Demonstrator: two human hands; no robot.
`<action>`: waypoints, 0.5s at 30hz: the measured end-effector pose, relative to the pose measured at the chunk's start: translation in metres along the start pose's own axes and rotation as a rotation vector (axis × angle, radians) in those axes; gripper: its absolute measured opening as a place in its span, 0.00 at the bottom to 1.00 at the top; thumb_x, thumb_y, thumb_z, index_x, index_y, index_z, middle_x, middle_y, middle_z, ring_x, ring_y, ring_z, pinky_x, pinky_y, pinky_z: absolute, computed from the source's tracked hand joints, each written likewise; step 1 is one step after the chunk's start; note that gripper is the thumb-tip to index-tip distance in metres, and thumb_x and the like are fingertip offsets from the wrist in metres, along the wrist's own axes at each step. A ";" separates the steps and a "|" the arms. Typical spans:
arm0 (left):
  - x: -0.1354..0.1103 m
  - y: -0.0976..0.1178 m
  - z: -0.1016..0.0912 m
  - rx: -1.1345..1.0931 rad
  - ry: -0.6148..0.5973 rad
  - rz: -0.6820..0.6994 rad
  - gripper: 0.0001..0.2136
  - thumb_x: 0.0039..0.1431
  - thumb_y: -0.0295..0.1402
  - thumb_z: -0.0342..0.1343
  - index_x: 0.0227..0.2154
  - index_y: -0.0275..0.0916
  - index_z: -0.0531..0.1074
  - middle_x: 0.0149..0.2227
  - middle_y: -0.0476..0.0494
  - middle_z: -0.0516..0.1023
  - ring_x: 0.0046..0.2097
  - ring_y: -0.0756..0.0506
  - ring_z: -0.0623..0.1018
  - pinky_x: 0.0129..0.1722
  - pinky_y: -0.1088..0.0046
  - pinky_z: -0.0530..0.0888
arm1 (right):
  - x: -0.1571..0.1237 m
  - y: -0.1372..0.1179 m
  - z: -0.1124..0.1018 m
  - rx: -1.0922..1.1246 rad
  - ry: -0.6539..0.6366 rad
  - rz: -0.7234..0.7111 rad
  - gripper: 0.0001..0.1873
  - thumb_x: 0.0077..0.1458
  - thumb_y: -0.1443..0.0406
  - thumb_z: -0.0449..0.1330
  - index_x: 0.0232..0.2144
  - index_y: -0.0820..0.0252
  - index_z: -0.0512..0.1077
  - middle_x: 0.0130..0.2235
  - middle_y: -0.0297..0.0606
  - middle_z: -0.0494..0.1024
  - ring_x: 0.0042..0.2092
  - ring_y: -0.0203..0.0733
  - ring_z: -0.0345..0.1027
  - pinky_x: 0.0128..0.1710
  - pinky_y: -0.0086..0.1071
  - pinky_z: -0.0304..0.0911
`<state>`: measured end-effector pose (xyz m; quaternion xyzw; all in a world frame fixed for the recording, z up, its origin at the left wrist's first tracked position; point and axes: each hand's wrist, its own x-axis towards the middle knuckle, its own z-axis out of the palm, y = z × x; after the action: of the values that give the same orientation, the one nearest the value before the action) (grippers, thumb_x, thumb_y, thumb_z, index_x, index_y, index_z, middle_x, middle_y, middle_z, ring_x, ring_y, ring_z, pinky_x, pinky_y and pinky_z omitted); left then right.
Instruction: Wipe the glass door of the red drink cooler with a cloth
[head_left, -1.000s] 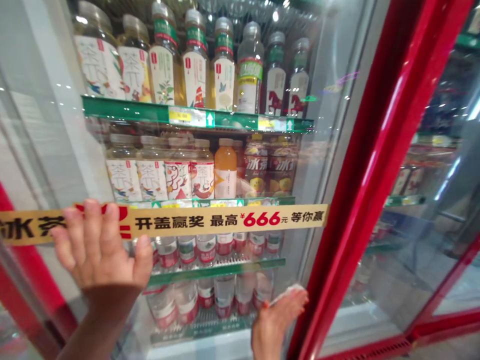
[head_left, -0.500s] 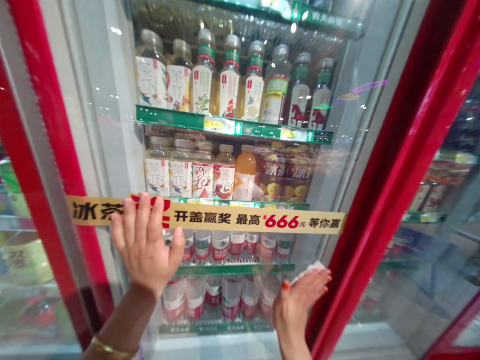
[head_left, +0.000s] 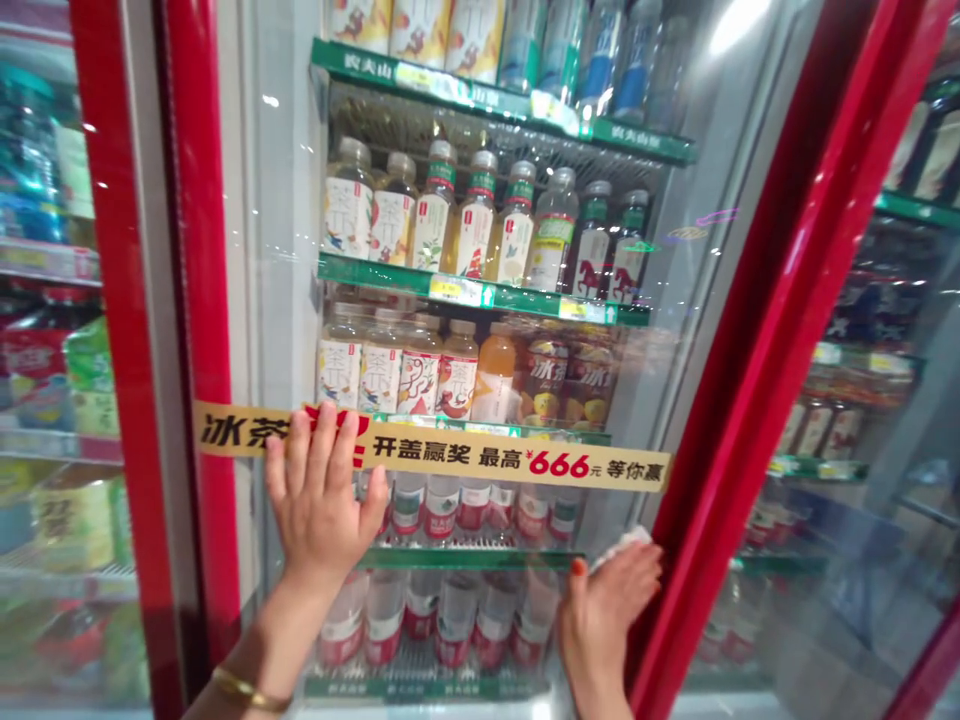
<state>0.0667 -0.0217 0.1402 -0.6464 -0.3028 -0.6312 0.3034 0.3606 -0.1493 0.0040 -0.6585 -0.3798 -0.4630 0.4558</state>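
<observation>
A glass cooler door (head_left: 266, 200) with a red frame fills the middle of the head view. My left hand (head_left: 321, 500) lies flat on it, fingers stretched over the left part of a yellow promotional strip (head_left: 420, 455). A gold bangle (head_left: 251, 690) circles my left wrist. At the lower right of the pane, my right hand (head_left: 611, 605) holds a crumpled white tissue (head_left: 626, 541) against the glass beside the red frame (head_left: 720, 460). Most of the tissue is hidden behind the fingers.
Behind the glass, bottled drinks (head_left: 474, 225) stand on green-edged shelves (head_left: 495, 290), with clear pink-labelled bottles (head_left: 456, 615) lower down. More stocked coolers flank this door, with packaged drinks (head_left: 45, 350) at the left. Lights reflect in the pane.
The view has tilted up and shifted left, showing an upper shelf and more of the left cooler. Both hands keep nearly the same places on the door, the right one still with the tissue.
</observation>
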 end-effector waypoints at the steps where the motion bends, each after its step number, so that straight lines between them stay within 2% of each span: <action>1: 0.001 0.001 0.000 0.003 0.001 0.000 0.39 0.70 0.35 0.59 0.79 0.43 0.49 0.81 0.42 0.50 0.83 0.41 0.46 0.82 0.51 0.43 | 0.019 -0.003 0.003 0.004 0.019 0.079 0.44 0.77 0.54 0.43 0.79 0.73 0.29 0.80 0.69 0.30 0.82 0.68 0.24 0.73 0.79 0.47; 3: 0.004 0.002 -0.001 0.001 -0.004 0.003 0.39 0.70 0.34 0.59 0.79 0.42 0.49 0.81 0.42 0.50 0.83 0.41 0.47 0.82 0.52 0.43 | 0.040 -0.032 0.010 0.029 0.016 0.092 0.45 0.76 0.52 0.41 0.79 0.74 0.29 0.80 0.69 0.31 0.82 0.70 0.23 0.72 0.81 0.45; 4: 0.003 0.002 -0.001 -0.004 -0.009 0.005 0.39 0.70 0.33 0.59 0.79 0.42 0.49 0.81 0.42 0.50 0.82 0.40 0.48 0.82 0.52 0.43 | 0.039 -0.054 0.013 0.048 -0.010 0.045 0.46 0.76 0.50 0.42 0.79 0.75 0.31 0.80 0.69 0.34 0.82 0.71 0.25 0.72 0.80 0.46; 5: 0.001 0.003 -0.002 -0.012 -0.011 0.005 0.39 0.70 0.32 0.59 0.79 0.42 0.50 0.81 0.42 0.50 0.82 0.40 0.48 0.82 0.51 0.44 | 0.030 -0.075 0.015 0.075 -0.040 -0.042 0.47 0.75 0.48 0.44 0.80 0.74 0.34 0.80 0.66 0.39 0.82 0.70 0.27 0.73 0.78 0.48; 7: -0.011 0.002 -0.005 -0.023 -0.016 -0.001 0.39 0.69 0.30 0.59 0.79 0.42 0.50 0.81 0.42 0.50 0.82 0.39 0.49 0.82 0.51 0.44 | -0.003 -0.103 0.017 0.132 -0.084 -0.314 0.49 0.72 0.45 0.48 0.80 0.70 0.42 0.81 0.57 0.46 0.82 0.64 0.32 0.77 0.67 0.49; 9: -0.034 -0.001 -0.009 -0.021 -0.036 0.000 0.39 0.69 0.30 0.59 0.79 0.43 0.51 0.81 0.43 0.49 0.82 0.38 0.48 0.82 0.51 0.44 | -0.035 -0.099 0.018 0.145 -0.066 -0.552 0.50 0.69 0.44 0.51 0.80 0.68 0.46 0.81 0.48 0.46 0.82 0.57 0.35 0.80 0.55 0.45; 10: -0.048 -0.003 -0.011 -0.014 -0.052 0.010 0.40 0.68 0.30 0.60 0.79 0.43 0.50 0.82 0.43 0.48 0.82 0.38 0.48 0.82 0.51 0.44 | -0.043 -0.085 0.019 0.121 -0.033 -0.566 0.49 0.69 0.45 0.51 0.80 0.68 0.45 0.81 0.47 0.44 0.82 0.56 0.35 0.81 0.54 0.43; 11: -0.062 -0.006 -0.013 0.001 -0.069 0.025 0.40 0.68 0.29 0.60 0.79 0.43 0.50 0.82 0.43 0.48 0.82 0.37 0.48 0.82 0.51 0.44 | -0.044 -0.066 0.019 0.087 0.007 -0.489 0.48 0.70 0.47 0.50 0.80 0.69 0.44 0.81 0.49 0.42 0.82 0.57 0.34 0.81 0.58 0.42; 12: -0.076 -0.009 -0.013 0.022 -0.082 0.037 0.41 0.67 0.28 0.60 0.79 0.42 0.50 0.82 0.42 0.47 0.82 0.37 0.48 0.82 0.51 0.45 | -0.037 -0.046 0.020 0.050 0.045 -0.343 0.47 0.72 0.49 0.47 0.80 0.71 0.41 0.81 0.53 0.40 0.82 0.60 0.32 0.79 0.66 0.42; 14: -0.097 -0.013 -0.012 0.072 -0.078 0.048 0.42 0.66 0.26 0.60 0.79 0.39 0.49 0.82 0.40 0.46 0.82 0.37 0.47 0.82 0.52 0.45 | -0.007 -0.017 0.021 0.018 0.095 0.010 0.44 0.75 0.51 0.40 0.80 0.72 0.35 0.81 0.61 0.36 0.82 0.67 0.28 0.75 0.79 0.42; 15: -0.103 -0.015 -0.011 0.093 -0.066 0.049 0.42 0.66 0.25 0.59 0.79 0.38 0.49 0.82 0.40 0.46 0.82 0.37 0.47 0.82 0.53 0.45 | 0.009 -0.013 0.021 0.027 0.089 0.140 0.43 0.75 0.51 0.37 0.80 0.71 0.33 0.81 0.63 0.34 0.82 0.69 0.27 0.73 0.82 0.42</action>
<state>0.0466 -0.0218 0.0373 -0.6593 -0.3257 -0.5873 0.3382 0.3570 -0.1252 0.0129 -0.6560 -0.3186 -0.4537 0.5122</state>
